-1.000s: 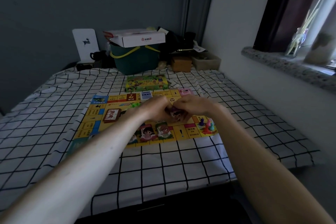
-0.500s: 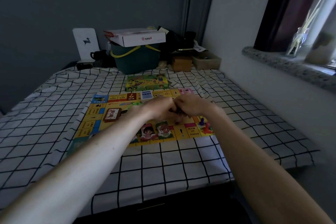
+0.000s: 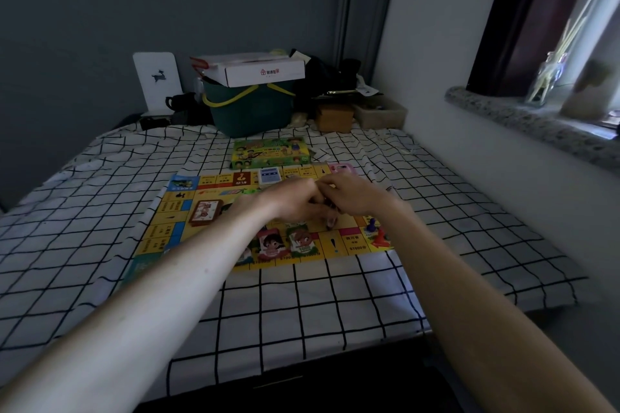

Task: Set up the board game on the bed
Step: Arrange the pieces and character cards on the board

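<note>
Hands [image 3: 322, 201] shifted farther, checked bedsheet [image 3: 302, 305], grey wall [image 3: 167, 3]

Single head view, looking forward-down over bed [image 3: 302, 312].

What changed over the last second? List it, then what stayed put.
Little. Both hands, the left hand and right hand, stayed pressed together over the game board, working something small that is hidden between them; they drifted slightly toward the far edge. The pawns, brown card deck, blue deck and game box did not move.
</note>
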